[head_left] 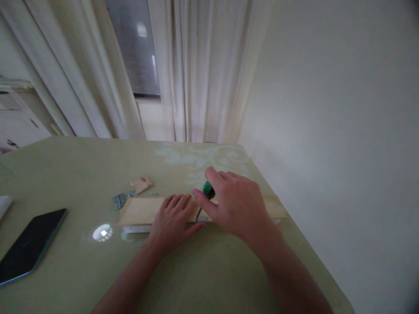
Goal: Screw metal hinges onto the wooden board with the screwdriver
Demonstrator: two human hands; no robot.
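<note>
Left hand [172, 220] palm-down, clasping board [140, 210] edge to edge. Right hand [241, 204] above board, gripping green screwdriver [208, 190]; shaft tilted, tip at metal plate [204, 219] on board's near edge.

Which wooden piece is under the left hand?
The long, pale board: the left hand rests on it. The much smaller wooden piece lies beyond it, with no hand on it.
</note>
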